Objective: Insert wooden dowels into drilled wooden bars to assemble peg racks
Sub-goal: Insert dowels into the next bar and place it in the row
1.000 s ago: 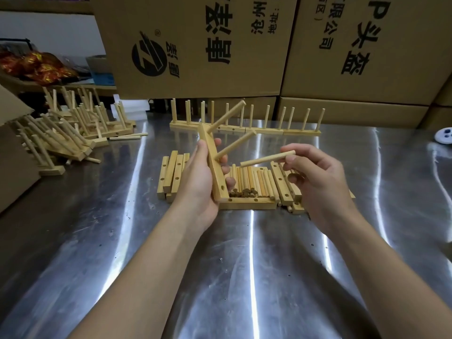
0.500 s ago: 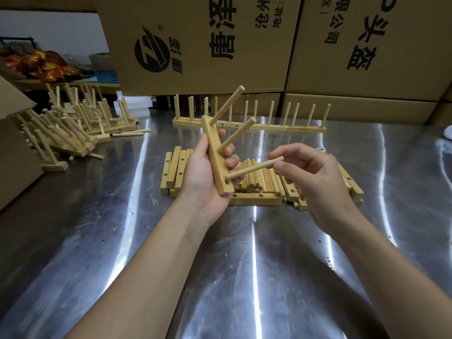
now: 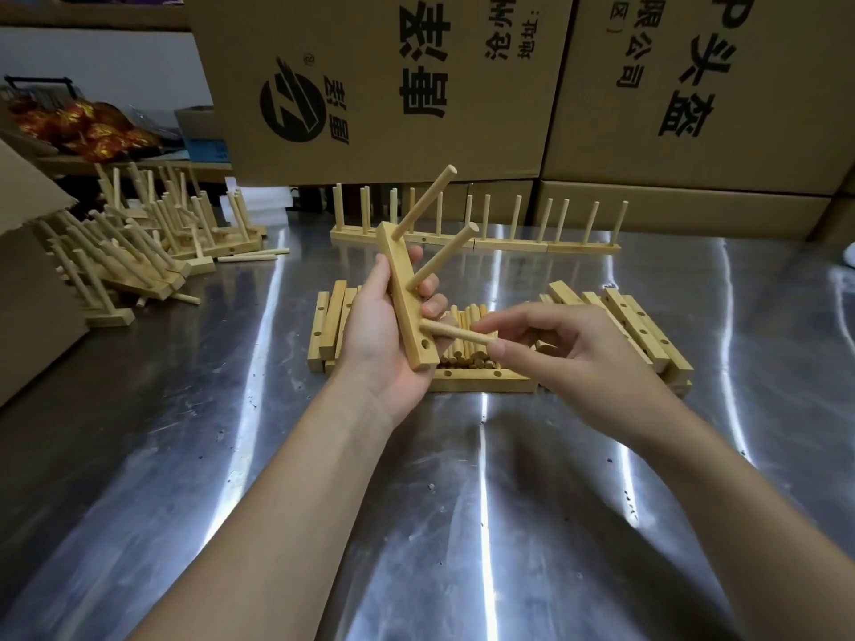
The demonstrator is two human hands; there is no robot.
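My left hand (image 3: 377,335) grips a drilled wooden bar (image 3: 407,303), held upright and tilted above the steel table. Two dowels stick out of the bar's upper holes toward the upper right. A third dowel (image 3: 455,333) sits with its left end in the bar's third hole; my right hand (image 3: 573,349) pinches its right end between thumb and forefinger. One hole near the bar's lower end is empty. Behind my hands lie loose dowels (image 3: 467,344) framed by plain drilled bars (image 3: 483,379).
Finished peg racks (image 3: 476,242) stand in a row at the back. A heap of assembled racks (image 3: 139,252) lies at the left beside a cardboard box (image 3: 27,289). Spare bars (image 3: 638,326) are stacked at right. Large cartons (image 3: 379,85) wall the table's far edge.
My right hand brought the loose dowel down and left, and its end now sits in the bar's third hole. My left hand raised and tilted the bar slightly.
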